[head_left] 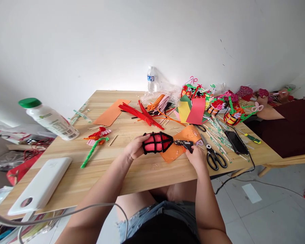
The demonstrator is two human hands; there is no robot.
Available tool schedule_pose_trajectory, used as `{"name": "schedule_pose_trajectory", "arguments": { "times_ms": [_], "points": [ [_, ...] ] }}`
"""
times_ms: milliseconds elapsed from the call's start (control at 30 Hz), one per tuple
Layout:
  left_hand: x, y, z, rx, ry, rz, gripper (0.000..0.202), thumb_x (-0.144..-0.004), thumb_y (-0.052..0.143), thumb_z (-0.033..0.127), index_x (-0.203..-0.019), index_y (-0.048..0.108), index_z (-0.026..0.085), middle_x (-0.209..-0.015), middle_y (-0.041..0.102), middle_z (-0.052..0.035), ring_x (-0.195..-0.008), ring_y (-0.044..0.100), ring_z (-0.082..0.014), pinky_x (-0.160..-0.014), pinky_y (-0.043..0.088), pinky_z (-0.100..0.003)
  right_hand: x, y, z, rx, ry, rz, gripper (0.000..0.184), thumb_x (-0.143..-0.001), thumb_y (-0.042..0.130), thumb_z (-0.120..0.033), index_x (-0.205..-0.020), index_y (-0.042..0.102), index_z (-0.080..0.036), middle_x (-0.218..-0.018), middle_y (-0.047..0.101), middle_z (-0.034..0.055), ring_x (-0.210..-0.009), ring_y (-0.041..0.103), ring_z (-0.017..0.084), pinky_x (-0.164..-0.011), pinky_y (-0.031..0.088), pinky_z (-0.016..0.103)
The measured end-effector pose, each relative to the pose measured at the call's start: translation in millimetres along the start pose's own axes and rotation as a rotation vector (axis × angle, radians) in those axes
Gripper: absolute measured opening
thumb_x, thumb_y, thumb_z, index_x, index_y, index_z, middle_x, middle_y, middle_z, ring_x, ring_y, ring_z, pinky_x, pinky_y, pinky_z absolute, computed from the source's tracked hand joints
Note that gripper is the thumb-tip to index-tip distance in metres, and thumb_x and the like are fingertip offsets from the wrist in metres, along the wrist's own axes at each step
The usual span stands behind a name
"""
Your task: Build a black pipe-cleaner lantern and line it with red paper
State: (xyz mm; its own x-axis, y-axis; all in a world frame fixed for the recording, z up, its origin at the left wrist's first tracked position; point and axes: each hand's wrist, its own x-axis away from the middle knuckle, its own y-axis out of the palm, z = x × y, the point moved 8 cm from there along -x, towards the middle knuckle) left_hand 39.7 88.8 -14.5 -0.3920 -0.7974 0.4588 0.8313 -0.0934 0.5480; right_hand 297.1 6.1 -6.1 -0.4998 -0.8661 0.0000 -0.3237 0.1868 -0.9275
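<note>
My left hand (135, 147) is closed round a pink-red form caged in black pipe cleaners (157, 142), held just above the wooden table (132, 169). My right hand (196, 156) grips a black glue gun (185, 145) whose nozzle points left at the pointed tip of that form. Both sit over an orange sheet (185, 137). Black-handled scissors (214, 158) lie just right of my right hand.
A white power bank (42, 184) and a tipped green-capped bottle (49, 118) lie left. A green-stemmed pipe-cleaner flower (95, 144), red pipe cleaners (139, 115), coloured sheets (191, 110), a water bottle (150, 79), a phone (236, 142) and finished flowers (232, 115) crowd the far side. Another person's arm (271, 113) rests at right.
</note>
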Motion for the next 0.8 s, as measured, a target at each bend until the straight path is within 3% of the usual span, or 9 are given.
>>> {"name": "schedule_pose_trajectory", "arguments": {
  "times_ms": [133, 267, 367, 633, 800],
  "points": [
    [-1.1, -3.6, 4.6, -0.010, 0.028, 0.025, 0.012, -0.081, 0.059, 0.010, -0.092, 0.064, 0.009, -0.077, 0.073, -0.0102, -0.062, 0.070, -0.0201, -0.059, 0.060, -0.031, -1.9, -1.3, 0.2, -0.017, -0.076, -0.044, 0.029, -0.075, 0.060, -0.024, -0.100, 0.069, -0.013, -0.103, 0.069, 0.0144, -0.097, 0.063, 0.027, -0.078, 0.045, 0.032],
    [-4.4, -6.0, -5.5, -0.068, 0.035, 0.103, 0.005, -0.082, 0.058, 0.008, -0.085, 0.061, 0.010, -0.068, 0.069, -0.0067, -0.055, 0.067, -0.0159, -0.055, 0.059, -0.028, -1.4, -2.8, 6.6, -0.130, -0.019, -0.002, 0.024, -0.072, 0.059, -0.027, -0.090, 0.072, -0.016, -0.088, 0.071, 0.0101, -0.085, 0.064, 0.025, -0.072, 0.045, 0.031],
    [-5.9, -6.2, -8.9, -0.112, 0.054, 0.126, 0.005, -0.082, 0.057, 0.008, -0.080, 0.059, 0.012, -0.063, 0.067, -0.0041, -0.051, 0.064, -0.0140, -0.050, 0.057, -0.025, -2.0, -3.6, 15.2, -0.311, 0.047, 0.046, 0.027, -0.070, 0.057, -0.030, -0.088, 0.072, -0.016, -0.080, 0.071, 0.0077, -0.077, 0.064, 0.024, -0.070, 0.046, 0.031],
    [-6.5, -3.1, -12.2, -0.139, 0.016, 0.084, 0.005, -0.081, 0.059, 0.009, -0.084, 0.059, 0.014, -0.066, 0.067, -0.0043, -0.053, 0.067, -0.0175, -0.051, 0.058, -0.030, -7.7, -8.9, 39.2, -0.791, 0.152, 0.162, 0.033, -0.059, 0.062, -0.035, -0.084, 0.070, -0.014, -0.064, 0.065, 0.0021, -0.057, 0.056, 0.017, -0.052, 0.041, 0.027],
    [-7.0, -3.8, -12.1, -0.130, 0.030, 0.097, 0.007, -0.080, 0.060, 0.009, -0.085, 0.059, 0.013, -0.066, 0.067, -0.0040, -0.054, 0.067, -0.0165, -0.053, 0.058, -0.028, -4.7, -28.0, 46.1, -1.278, 0.193, 0.285, 0.037, -0.053, 0.071, -0.036, -0.082, 0.065, -0.015, -0.062, 0.061, -0.0006, -0.053, 0.053, 0.013, -0.046, 0.040, 0.024]
  ]
}}
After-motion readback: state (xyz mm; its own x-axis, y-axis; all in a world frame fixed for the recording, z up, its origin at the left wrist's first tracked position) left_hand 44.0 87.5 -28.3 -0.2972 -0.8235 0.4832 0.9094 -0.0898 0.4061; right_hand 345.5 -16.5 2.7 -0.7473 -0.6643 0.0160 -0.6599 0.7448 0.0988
